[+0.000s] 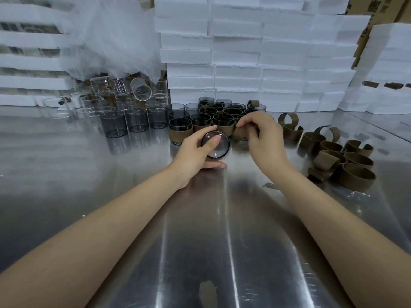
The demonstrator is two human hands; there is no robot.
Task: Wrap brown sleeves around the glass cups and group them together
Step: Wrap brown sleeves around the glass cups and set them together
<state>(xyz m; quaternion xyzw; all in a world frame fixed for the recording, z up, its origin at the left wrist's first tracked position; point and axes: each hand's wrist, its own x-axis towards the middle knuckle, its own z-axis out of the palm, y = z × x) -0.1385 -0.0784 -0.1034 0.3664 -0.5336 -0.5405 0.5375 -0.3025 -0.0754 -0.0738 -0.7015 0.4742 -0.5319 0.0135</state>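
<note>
The left grip (194, 153) holds a tilted cup (222, 150) low over the desk (200, 241). Just beside it, the right grip (262, 135) pinches a brown sleeve (240, 134). Sleeved cups (222, 122) stand close behind. The marks on the far clear cups (120, 85) are too blurred to read.

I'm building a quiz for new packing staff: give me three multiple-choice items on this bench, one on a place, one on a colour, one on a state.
1. Relative to the right hand, the pile of loose sleeves lies: A left of it B right of it C under it.
2. The foam blocks stacked behind are: A white B brown C black.
3. The single sleeve beside the glass cup in the left hand is: A lying free on the table B pinched in the right hand's grip C wrapped round a cup.
Answers: 1 B, the pile sits on that hand's outer side; 2 A, the whole stack is white; 3 B, the right hand curls round it.
</note>
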